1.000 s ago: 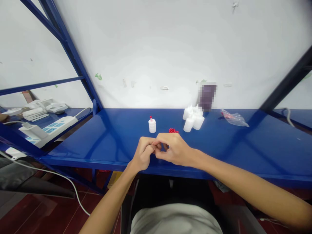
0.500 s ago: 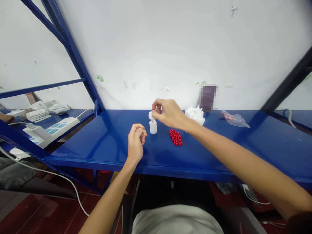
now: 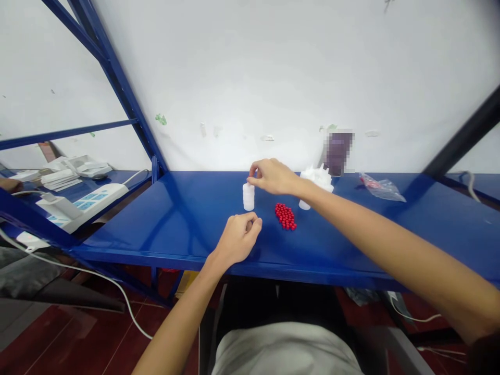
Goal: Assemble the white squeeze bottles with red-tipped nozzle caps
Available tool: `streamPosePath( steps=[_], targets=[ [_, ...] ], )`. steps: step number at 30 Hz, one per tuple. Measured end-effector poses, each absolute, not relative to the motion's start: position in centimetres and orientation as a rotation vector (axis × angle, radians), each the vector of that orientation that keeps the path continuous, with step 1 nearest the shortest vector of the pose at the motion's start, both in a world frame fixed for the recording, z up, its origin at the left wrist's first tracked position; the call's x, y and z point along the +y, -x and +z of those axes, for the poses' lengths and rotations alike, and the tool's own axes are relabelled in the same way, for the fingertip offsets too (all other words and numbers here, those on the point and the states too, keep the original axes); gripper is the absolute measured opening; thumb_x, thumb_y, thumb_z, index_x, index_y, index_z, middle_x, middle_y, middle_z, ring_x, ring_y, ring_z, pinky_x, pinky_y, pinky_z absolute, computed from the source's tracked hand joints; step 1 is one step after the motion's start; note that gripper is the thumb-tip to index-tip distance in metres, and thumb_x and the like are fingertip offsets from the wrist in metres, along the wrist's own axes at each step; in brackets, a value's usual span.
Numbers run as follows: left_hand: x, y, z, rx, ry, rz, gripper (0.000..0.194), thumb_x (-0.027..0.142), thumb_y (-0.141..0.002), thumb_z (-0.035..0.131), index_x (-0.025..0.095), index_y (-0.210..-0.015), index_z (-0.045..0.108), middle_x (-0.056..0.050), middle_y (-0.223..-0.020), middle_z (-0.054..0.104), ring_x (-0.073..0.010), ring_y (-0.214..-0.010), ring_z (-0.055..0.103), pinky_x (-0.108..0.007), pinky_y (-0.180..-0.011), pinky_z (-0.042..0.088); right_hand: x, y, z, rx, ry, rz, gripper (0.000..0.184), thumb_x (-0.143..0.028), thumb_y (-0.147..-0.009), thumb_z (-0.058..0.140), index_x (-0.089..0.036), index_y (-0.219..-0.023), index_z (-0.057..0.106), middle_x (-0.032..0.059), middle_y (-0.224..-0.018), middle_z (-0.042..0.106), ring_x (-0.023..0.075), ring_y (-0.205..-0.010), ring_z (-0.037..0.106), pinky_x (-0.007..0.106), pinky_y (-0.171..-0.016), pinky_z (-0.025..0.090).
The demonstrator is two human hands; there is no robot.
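Note:
A white ridged cylinder stands upright on the blue table; whether it is a stack of round pieces or a lidded bottle I cannot tell. Thumb and fingers of my right hand pinch at the right edge of its white round top piece. Nearer the table's front edge, my left hand is curled closed, with thumb and index finger together; what it holds, if anything, is hidden. A cluster of small red beads lies right of my left hand, below my right wrist.
Behind my right forearm sit a white crumpled plastic bag and a small white piece. Farther right lies a clear bag with red bits. A pixelated dark object leans on the wall. Left, beyond the blue frame, is a power strip.
The white round piece in my right hand came down from above the cylinder onto its top. My left hand moved right and turned, its fingers now curled under. The view shifted slightly.

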State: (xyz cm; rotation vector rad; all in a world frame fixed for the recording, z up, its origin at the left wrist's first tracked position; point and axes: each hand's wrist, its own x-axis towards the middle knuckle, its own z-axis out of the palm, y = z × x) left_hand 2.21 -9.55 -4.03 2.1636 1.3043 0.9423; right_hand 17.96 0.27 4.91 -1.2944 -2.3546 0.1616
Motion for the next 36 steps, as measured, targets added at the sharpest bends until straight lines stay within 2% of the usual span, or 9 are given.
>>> streamPosePath(
  steps=[6,11,14,19,22,25,30,33,36],
  targets=[
    [-9.7,-2.3,-3.9,1.279,-2.166,0.969,0.038,0.035,-0.098,0.041,0.017,-0.065,0.045,0.006,-0.055,0.032,-0.0087,-0.053,0.030,-0.027,-0.056,0.023,-1.9,-25.2,6.7,-2.443,1.510,-0.112,0.025,-0.034,-0.091,0.054,-0.017,-0.100,0.070,0.0095,-0.094,0.073,0.0215,-0.080,0.064,0.032,-0.068,0.044],
    [-9.8,-2.4,-3.6,1.277,-2.149,0.988,0.036,0.035,-0.096,0.045,0.016,-0.066,0.053,0.006,-0.055,0.036,-0.0087,-0.053,0.034,-0.026,-0.056,0.024,-4.0,-29.0,4.2,-2.511,1.846,-0.380,0.040,-0.042,-0.097,0.047,-0.015,-0.123,0.062,0.0175,-0.110,0.071,0.0315,-0.094,0.068,0.036,-0.068,0.046],
    [-9.9,-2.5,-3.4,1.272,-2.149,0.953,0.033,0.035,-0.096,0.046,0.016,-0.071,0.057,0.006,-0.055,0.041,-0.0090,-0.052,0.037,-0.026,-0.056,0.026,-4.4,-28.8,2.4,-2.515,1.917,-0.475,0.045,-0.045,-0.101,0.037,-0.013,-0.126,0.058,0.0199,-0.116,0.068,0.0344,-0.094,0.069,0.037,-0.067,0.046],
    [-9.9,-2.4,-3.2,1.273,-2.196,0.960,0.037,0.035,-0.096,0.045,0.017,-0.066,0.057,0.003,-0.060,0.048,-0.0114,-0.058,0.043,-0.027,-0.060,0.030,-5.5,-28.6,1.5,-2.491,1.954,-0.470,0.041,-0.042,-0.103,0.029,-0.017,-0.120,0.057,0.0151,-0.105,0.070,0.0326,-0.084,0.071,0.035,-0.062,0.042],
    [-9.7,-2.2,-3.5,1.298,-2.247,1.011,0.044,0.029,-0.094,0.044,0.017,-0.052,0.048,0.000,-0.062,0.052,-0.0143,-0.068,0.048,-0.030,-0.071,0.034,-7.4,-29.4,1.5,-2.485,1.921,-0.379,0.038,-0.042,-0.101,0.033,-0.019,-0.117,0.057,0.0130,-0.100,0.071,0.0320,-0.082,0.070,0.034,-0.061,0.040],
    [-9.6,-2.1,-3.7,1.272,-2.211,1.046,0.046,0.027,-0.095,0.043,0.017,-0.050,0.043,0.001,-0.055,0.048,-0.0138,-0.064,0.046,-0.032,-0.074,0.034,-9.9,-29.7,1.5,-2.500,1.833,-0.251,0.032,-0.042,-0.097,0.040,-0.020,-0.113,0.058,0.0114,-0.099,0.072,0.0314,-0.086,0.069,0.034,-0.063,0.039],
    [-9.9,-2.1,-3.8,0.988,-2.026,1.163,0.027,0.038,-0.098,0.046,0.017,-0.090,0.061,-0.001,-0.077,0.058,-0.0141,-0.070,0.051,-0.028,-0.069,0.040,-12.7,-26.5,1.4,-2.546,1.494,0.110,0.024,-0.040,-0.093,0.055,-0.023,-0.110,0.057,0.0048,-0.093,0.070,0.0248,-0.082,0.066,0.032,-0.067,0.041],
    [-10.2,-2.1,-3.7,0.816,-2.028,1.160,0.029,0.039,-0.096,0.051,0.018,-0.116,0.057,-0.008,-0.109,0.063,-0.0200,-0.097,0.059,-0.030,-0.083,0.045,-12.6,-23.9,1.3,-2.516,1.183,0.370,0.035,-0.045,-0.094,0.058,-0.023,-0.121,0.051,0.0039,-0.095,0.068,0.0213,-0.081,0.063,0.030,-0.068,0.043],
    [-10.3,-2.1,-3.6,0.830,-2.024,1.137,0.037,0.039,-0.096,0.053,0.020,-0.128,0.048,-0.010,-0.117,0.062,-0.0224,-0.109,0.058,-0.033,-0.091,0.045,-11.3,-23.3,1.2,-2.437,1.026,0.455,0.032,-0.049,-0.099,0.049,-0.022,-0.114,0.054,0.0050,-0.096,0.066,0.0192,-0.080,0.060,0.030,-0.069,0.043]
  ],
)
